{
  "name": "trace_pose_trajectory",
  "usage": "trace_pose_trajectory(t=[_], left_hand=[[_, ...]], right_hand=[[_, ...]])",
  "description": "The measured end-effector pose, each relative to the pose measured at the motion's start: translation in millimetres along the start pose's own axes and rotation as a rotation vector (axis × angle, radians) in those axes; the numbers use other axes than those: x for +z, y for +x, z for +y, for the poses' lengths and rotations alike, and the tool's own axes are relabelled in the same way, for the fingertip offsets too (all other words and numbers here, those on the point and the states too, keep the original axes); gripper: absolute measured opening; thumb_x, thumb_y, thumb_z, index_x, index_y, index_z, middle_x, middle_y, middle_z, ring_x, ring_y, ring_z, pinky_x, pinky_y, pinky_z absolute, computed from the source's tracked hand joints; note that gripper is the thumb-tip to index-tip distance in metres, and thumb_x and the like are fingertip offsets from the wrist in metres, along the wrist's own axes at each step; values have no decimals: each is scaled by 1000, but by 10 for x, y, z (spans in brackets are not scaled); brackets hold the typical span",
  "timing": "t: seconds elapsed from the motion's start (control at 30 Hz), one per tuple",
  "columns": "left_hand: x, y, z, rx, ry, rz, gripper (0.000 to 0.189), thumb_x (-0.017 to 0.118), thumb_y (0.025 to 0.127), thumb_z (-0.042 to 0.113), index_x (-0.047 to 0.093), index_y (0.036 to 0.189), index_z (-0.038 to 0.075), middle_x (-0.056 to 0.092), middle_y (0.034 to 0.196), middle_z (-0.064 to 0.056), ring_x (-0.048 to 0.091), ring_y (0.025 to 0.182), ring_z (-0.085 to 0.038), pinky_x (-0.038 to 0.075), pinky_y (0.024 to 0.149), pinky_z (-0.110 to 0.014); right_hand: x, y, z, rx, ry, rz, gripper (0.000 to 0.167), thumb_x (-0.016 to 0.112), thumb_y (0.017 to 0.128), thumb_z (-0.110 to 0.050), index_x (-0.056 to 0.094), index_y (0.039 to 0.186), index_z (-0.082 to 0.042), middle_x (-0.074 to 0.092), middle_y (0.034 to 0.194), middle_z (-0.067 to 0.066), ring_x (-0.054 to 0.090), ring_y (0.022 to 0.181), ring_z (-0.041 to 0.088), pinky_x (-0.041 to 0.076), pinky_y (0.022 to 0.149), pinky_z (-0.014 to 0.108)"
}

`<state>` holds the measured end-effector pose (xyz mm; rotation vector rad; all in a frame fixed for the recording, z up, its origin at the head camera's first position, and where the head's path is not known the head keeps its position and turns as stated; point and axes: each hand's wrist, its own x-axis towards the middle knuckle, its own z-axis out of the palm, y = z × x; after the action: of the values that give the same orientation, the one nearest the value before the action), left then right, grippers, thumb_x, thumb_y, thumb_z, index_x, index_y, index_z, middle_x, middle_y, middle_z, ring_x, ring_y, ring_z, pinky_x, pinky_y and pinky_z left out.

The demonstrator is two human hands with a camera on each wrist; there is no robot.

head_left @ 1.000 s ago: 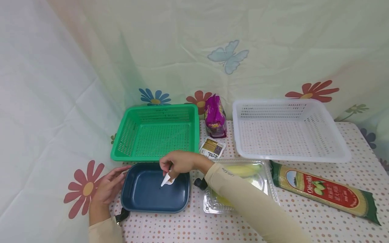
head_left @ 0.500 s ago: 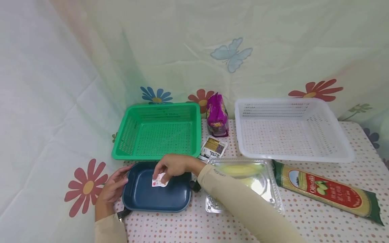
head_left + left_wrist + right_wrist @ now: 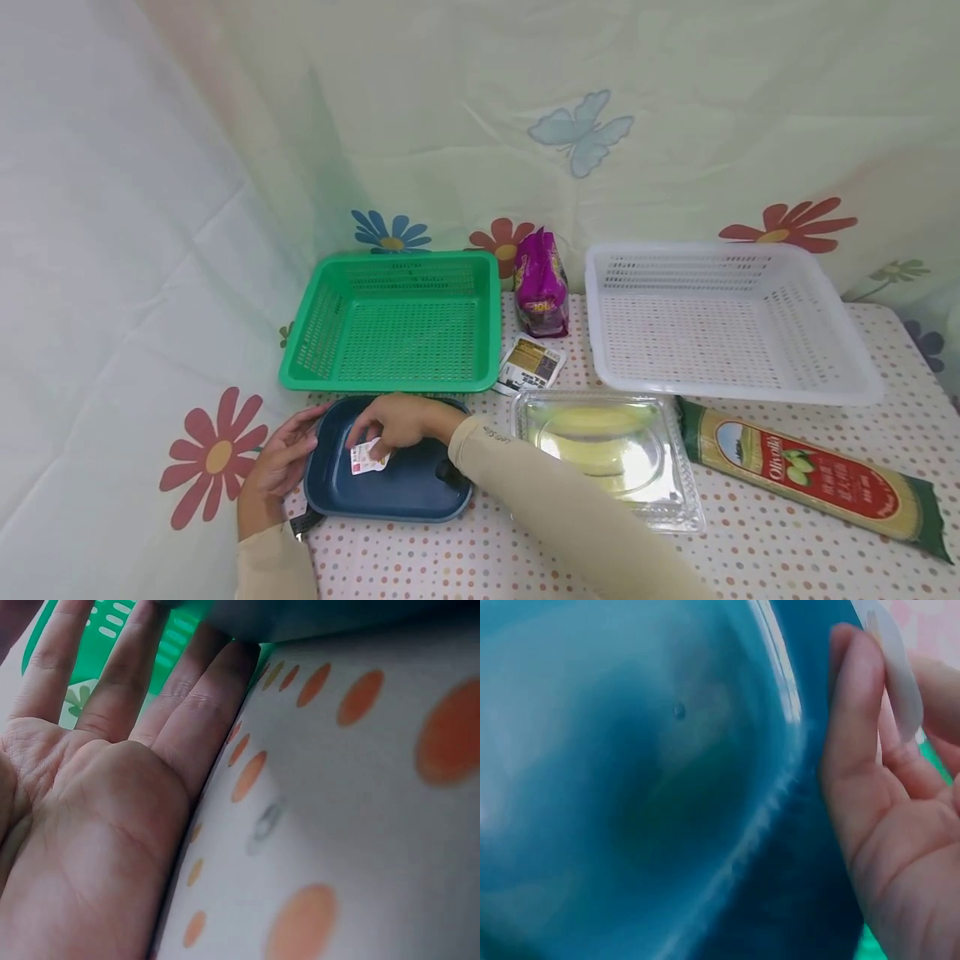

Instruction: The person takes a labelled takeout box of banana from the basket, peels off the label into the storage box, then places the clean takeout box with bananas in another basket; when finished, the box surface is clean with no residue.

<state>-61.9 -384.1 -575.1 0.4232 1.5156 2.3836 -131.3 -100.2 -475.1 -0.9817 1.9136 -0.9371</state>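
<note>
Over the dark blue tray (image 3: 390,500), my right hand (image 3: 402,419) pinches a small white packet (image 3: 367,457) with red print. Seen from the right wrist, the packet (image 3: 904,682) is a thin white edge between thumb and fingers (image 3: 855,697), and the tray's glossy blue inside (image 3: 630,787) fills the left. My left hand (image 3: 279,457) stands at the tray's left side with its fingers extended along the outer wall. The left wrist view has that palm (image 3: 90,825) upright on the dotted cloth, fingertips right at the tray's underside.
Behind the tray stands a green basket (image 3: 408,342), with a white basket (image 3: 690,342) farther right. Between them are a purple bag (image 3: 542,283) and a flat printed pack (image 3: 531,363). A clear box of bananas (image 3: 600,442) and a spaghetti pack (image 3: 813,475) lie at right.
My right hand has moved left across the tray with the white packet, whose printed face has turned into view. The left hand stays at the tray's left side. The head view has shifted slightly.
</note>
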Motion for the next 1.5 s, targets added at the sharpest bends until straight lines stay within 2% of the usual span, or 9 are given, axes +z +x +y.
trace_pose_trajectory(t=[0.13,0.3,0.43,0.6,0.73,0.87,1.1,1.33,1.5], left_hand=[[-5,10,-1,-10,4,-8,58,31,98,-24,45,149,-1,56,149,0,55,136,-9,50,107,-25],[-3,34,5,-24,25,-8,57,33,98,-23,46,149,-1,58,146,0,57,133,-10,52,106,-25],[4,56,5,-30,28,-12,56,34,98,-23,46,149,-2,58,146,-1,58,131,-10,53,104,-25],[14,62,8,-49,21,2,57,34,99,-22,52,146,5,60,143,1,59,130,-8,54,102,-25],[18,57,27,-53,22,11,57,34,98,-22,52,145,5,61,143,2,59,130,-8,54,102,-25],[11,50,40,-50,29,6,56,33,98,-22,50,146,3,61,143,2,58,131,-8,53,103,-25],[-17,54,33,-22,17,-21,60,30,96,-26,47,147,-2,60,144,0,57,132,-10,52,105,-24],[-25,43,48,-38,13,-3,60,32,96,-25,51,146,3,60,144,0,58,132,-9,52,104,-25],[-35,37,43,-29,-4,-16,60,31,96,-25,49,147,0,60,144,-2,58,132,-11,52,105,-25]], right_hand=[[97,106,-6,77,-17,67,32,74,93,-9,71,124,-16,72,88,-5,66,68,4,55,63,19],[204,217,9,144,25,181,4,78,91,-12,75,92,-10,64,72,-7,57,59,3,53,56,18],[295,285,30,180,84,239,10,81,88,-13,73,82,-11,59,68,-8,57,55,4,55,52,20],[405,355,58,261,172,263,11,83,86,-10,73,81,-10,64,61,-3,63,51,9,56,48,24],[456,406,87,295,242,280,13,84,84,-8,72,82,-10,66,54,5,64,46,12,54,44,25],[480,438,115,298,144,308,24,89,79,-14,65,73,-14,61,50,-2,59,42,7,49,43,20],[523,454,87,345,-95,359,36,92,76,-29,59,64,-22,59,47,-9,59,42,3,44,52,20],[568,520,53,408,-180,414,39,93,73,-39,59,59,-24,55,44,-11,57,44,4,41,49,24],[587,580,30,454,-251,421,41,95,68,-45,60,57,-25,57,49,-11,57,52,7,43,49,28]])
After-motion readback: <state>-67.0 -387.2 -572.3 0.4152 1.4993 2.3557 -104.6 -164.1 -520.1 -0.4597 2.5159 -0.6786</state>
